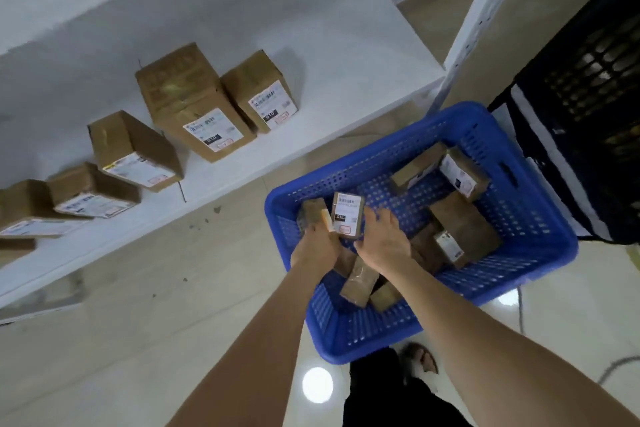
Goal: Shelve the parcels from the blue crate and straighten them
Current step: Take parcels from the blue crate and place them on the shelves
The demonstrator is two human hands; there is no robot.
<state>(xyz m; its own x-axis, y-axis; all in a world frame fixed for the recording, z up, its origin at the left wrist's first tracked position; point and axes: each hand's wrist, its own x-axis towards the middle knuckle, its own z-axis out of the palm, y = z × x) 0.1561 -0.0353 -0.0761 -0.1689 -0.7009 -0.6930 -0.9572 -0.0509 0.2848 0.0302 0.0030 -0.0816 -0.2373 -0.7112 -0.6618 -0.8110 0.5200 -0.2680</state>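
Note:
The blue crate [540, 191] stands on the floor below me with several brown parcels inside. Both my hands reach into its near left corner. My left hand [317, 246] grips a small brown parcel [311, 211] with a pale edge; its fingers are hidden behind it. My right hand [381, 243] holds a small upright parcel with a white label [348, 215], thumb below and fingers along its right side. The two parcels touch. On the white shelf [346, 45] at the left, several labelled parcels stand in a loose row, the tallest [194, 104] beside a smaller one [258, 90].
Loose parcels [464, 222] lie across the crate's far and right side, one wrapped in tape [358, 282] near my wrists. A black crate [588, 97] stands at the right behind a white shelf upright [485, 10]. My foot [419, 357] is on the glossy floor.

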